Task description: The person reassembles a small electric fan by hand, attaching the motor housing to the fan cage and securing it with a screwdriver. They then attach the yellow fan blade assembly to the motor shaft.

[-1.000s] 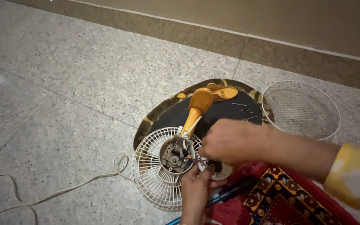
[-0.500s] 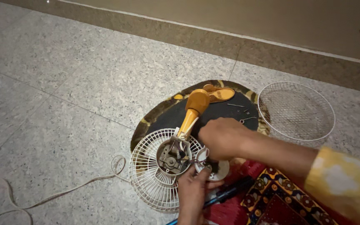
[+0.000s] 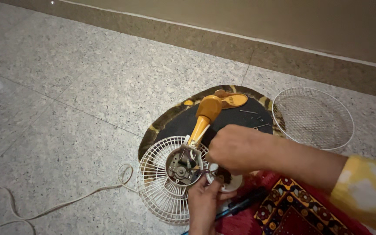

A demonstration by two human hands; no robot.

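fan motor (image 3: 182, 166) lies bared on the white rear grille (image 3: 159, 191), on the floor by the dark round mat (image 3: 236, 117). right hand (image 3: 233, 150) closes over a small part beside it; left hand (image 3: 205, 202) pinches there too. front mesh guard (image 3: 313, 117) already sits apart, far right; the motor's cover is off.

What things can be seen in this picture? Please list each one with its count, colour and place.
fan grille with motor: one, white grille, bare grey motor in its middle, on the floor at bottom centre
fan stand: one, orange, lying on the mat
round mat: one, black with patterned edge, under the fan
mesh guard: one, white, on the floor at right
small screws: a few, dark, on the mat
cord: one, pale, along the floor at left
patterned rug: one, red, bottom right
left hand: below the motor, fingers touching a small white part
right hand: closed, over that part, yellow sleeve
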